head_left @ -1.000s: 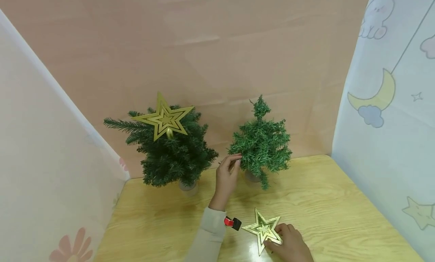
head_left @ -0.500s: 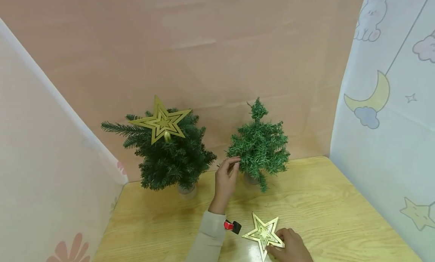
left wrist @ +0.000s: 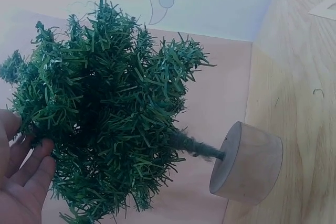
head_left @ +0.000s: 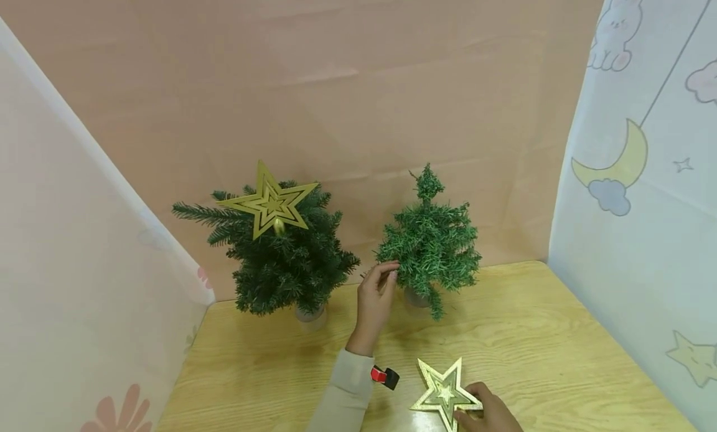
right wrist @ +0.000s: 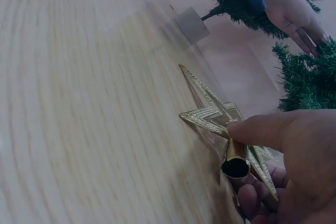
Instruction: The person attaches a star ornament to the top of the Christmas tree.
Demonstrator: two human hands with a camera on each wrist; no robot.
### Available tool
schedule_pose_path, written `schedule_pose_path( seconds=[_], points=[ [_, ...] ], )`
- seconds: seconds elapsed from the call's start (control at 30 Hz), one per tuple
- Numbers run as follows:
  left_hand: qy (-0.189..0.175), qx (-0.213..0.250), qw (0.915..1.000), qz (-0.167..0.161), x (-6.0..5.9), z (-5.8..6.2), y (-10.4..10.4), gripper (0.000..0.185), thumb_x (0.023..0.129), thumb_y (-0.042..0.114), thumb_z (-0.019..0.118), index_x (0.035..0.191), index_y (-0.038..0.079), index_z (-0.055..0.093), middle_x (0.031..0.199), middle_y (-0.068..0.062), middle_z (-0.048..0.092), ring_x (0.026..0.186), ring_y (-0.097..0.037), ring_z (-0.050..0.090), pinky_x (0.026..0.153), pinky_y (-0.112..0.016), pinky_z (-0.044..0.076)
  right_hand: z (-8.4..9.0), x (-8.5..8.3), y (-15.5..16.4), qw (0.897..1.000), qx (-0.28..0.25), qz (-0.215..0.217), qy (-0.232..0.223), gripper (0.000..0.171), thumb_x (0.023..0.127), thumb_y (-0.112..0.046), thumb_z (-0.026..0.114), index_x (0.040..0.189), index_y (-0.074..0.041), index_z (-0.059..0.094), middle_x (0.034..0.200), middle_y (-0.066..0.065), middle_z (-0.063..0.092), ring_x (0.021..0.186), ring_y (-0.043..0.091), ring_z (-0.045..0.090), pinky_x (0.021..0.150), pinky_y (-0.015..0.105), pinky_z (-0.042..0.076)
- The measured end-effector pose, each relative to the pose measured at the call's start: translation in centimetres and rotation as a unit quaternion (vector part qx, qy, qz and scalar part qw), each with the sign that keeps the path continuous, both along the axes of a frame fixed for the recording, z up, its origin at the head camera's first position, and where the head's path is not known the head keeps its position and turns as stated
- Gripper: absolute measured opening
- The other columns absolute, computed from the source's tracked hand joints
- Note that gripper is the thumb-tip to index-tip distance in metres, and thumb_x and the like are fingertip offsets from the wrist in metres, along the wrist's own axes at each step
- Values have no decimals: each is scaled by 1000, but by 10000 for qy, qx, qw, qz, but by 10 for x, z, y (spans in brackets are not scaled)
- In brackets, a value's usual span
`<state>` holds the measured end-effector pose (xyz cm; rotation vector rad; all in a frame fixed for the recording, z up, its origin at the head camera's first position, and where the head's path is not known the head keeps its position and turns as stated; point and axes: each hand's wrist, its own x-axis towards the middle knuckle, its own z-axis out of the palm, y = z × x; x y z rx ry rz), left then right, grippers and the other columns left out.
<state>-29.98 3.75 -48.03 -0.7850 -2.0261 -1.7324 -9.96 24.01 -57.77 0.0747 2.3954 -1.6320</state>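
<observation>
My left hand (head_left: pixel 374 304) is at the left side of the bright green artificial Christmas tree (head_left: pixel 431 245), pinching the tips of a lower branch. In the left wrist view its fingertips (left wrist: pixel 43 153) are partly hidden in the needles. The tree stands upright on a round wooden base (left wrist: pixel 247 163). My right hand (head_left: pixel 488 413) holds a gold star tree topper (head_left: pixel 445 393) low over the table front. In the right wrist view the thumb (right wrist: pixel 257 131) and fingers grip the star about its hollow socket (right wrist: pixel 236 167), whose dark mouth shows.
A fuller, darker Christmas tree (head_left: pixel 291 270) stands to the left, with another gold star (head_left: pixel 272 205) tilted on its top. Both trees stand on the wooden table (head_left: pixel 526 338) near the peach backdrop (head_left: pixel 347 77). Patterned cloth panels (head_left: pixel 644 245) line the sides.
The gold star in my right hand has turned and shifted slightly to the right and nearer. My left hand keeps its place at the tree. The whole view has shifted a little.
</observation>
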Motion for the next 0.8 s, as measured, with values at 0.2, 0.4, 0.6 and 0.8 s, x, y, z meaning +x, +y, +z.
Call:
schedule_pose_path(
  seconds=[0.2, 0.4, 0.6, 0.8],
  points=[
    [-47, -49, 10000, 4, 0, 0, -1, 27, 95, 14, 48, 119, 26, 55, 122, 5, 52, 108, -5, 51, 94, -23, 42, 4, 6, 1, 9916, -1124, 59, -634, 58, 86, -32, 62, 122, 2, 31, 89, 12, 60, 75, 25, 62, 58, 39, 55],
    [-104, -12, 9999, -49, 1, 3, -1, 25, 95, 18, 48, 119, 23, 56, 122, 5, 52, 107, -6, 52, 94, -24, 43, 9, 10, 1, 9795, -1730, -30, -1031, 50, 88, -30, 59, 120, -1, 34, 95, 15, 59, 81, 30, 62, 63, 45, 54],
    [-168, 22, 9998, -73, 4, 5, -1, 25, 95, 22, 48, 119, 24, 56, 123, 4, 52, 107, -7, 52, 93, -24, 44, 9, 10, 6, 9733, -2008, -44, -1107, 58, 87, -30, 60, 126, 2, 31, 95, 15, 60, 82, 31, 62, 65, 46, 54],
    [-137, 95, 9998, -96, 4, 4, 0, 25, 95, 22, 48, 118, 24, 57, 122, 5, 52, 107, -7, 52, 93, -24, 44, 7, 7, 9, 9756, -1916, -101, -1064, 63, 87, -30, 60, 130, 4, 29, 94, 14, 60, 82, 29, 62, 65, 45, 54]
  ],
)
